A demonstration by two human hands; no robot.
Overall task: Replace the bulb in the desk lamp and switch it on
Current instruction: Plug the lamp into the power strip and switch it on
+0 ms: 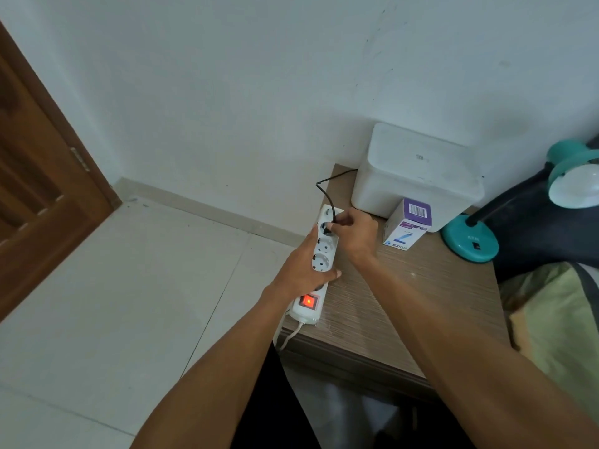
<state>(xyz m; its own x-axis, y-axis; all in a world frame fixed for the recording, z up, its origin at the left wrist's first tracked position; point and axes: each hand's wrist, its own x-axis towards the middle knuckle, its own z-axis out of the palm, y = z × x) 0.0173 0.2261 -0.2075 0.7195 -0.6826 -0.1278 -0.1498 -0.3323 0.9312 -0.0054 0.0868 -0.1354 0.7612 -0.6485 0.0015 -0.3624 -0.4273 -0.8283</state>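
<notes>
A white power strip [324,247] lies along the left edge of the wooden bedside table [405,286]; its red switch [307,301] glows. My left hand [303,267] grips the strip around its middle. My right hand [353,231] pinches the lamp's black plug [329,227] at a socket near the strip's far end, and the black cord [325,192] runs back behind the white box. The teal desk lamp [470,239] stands at the table's right, with a white bulb [577,187] in its shade, unlit. A purple and white bulb carton [408,226] stands beside it.
A white lidded box [418,170] sits against the wall at the table's back. A bed with a green cover [557,315] lies to the right. The brown door [35,189] is at the left, with pale tiled floor [129,286] between.
</notes>
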